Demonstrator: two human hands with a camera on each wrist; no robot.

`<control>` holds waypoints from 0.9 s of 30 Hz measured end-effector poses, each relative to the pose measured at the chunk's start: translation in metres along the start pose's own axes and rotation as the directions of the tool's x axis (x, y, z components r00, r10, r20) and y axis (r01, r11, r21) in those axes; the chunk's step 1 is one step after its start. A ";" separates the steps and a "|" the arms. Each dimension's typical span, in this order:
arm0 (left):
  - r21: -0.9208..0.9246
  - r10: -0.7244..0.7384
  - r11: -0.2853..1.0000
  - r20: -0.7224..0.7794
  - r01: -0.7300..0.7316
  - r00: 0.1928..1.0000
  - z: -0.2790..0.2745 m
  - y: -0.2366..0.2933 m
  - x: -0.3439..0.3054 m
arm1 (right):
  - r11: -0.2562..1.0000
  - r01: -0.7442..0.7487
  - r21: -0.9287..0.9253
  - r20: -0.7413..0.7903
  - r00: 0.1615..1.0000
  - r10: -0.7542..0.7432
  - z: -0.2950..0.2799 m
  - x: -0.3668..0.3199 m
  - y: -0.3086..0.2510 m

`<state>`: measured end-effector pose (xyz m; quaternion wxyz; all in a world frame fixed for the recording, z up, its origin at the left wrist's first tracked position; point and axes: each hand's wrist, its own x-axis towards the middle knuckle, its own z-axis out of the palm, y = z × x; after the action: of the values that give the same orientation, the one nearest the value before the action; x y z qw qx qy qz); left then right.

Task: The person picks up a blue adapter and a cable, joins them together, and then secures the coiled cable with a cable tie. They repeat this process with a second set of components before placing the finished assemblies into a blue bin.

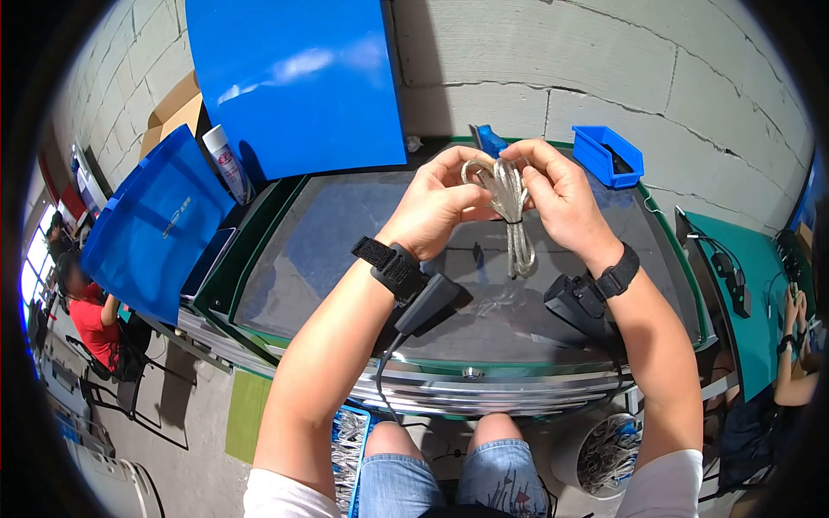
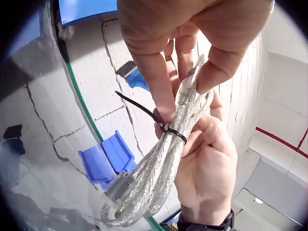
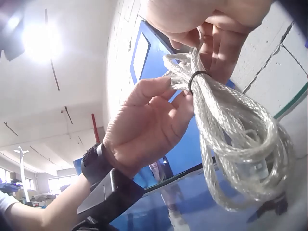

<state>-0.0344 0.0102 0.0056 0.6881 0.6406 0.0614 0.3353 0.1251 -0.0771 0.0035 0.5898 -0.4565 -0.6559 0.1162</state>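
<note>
A coiled cable (image 1: pixel 521 246) in a clear, silvery braided jacket hangs between both hands above the dark-topped bench. My left hand (image 1: pixel 439 205) holds the upper loops from one side with thumb and fingers. From the other side my right hand (image 1: pixel 563 200) pinches the same bundle near its top. A thin black zip tie (image 2: pixel 174 134) cinches the coil, its loose tail sticking out in the left wrist view. A connector (image 2: pixel 120 186) shows near the coil's lower end. In the right wrist view the long loops (image 3: pixel 240 139) droop below the tie.
A blue bin (image 1: pixel 608 157) stands at the bench's back right, near a small blue object (image 1: pixel 491 141). At the left are a spray can (image 1: pixel 228 164) and a blue folder-like sheet (image 1: pixel 164 224). Below sit a cable-filled bucket (image 1: pixel 566 457) and crate (image 1: pixel 356 407). Other people sit at both sides.
</note>
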 end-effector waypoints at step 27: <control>-0.031 -0.002 1.000 0.022 0.002 1.000 -0.001 0.000 0.000 | 0.987 0.017 -0.162 0.032 0.999 -0.012 0.000 -0.002 -0.008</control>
<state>-0.0346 0.0115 0.0053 0.6990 0.6334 0.0491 0.3284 0.1215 -0.0833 0.0079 0.5413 -0.4964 -0.6755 0.0649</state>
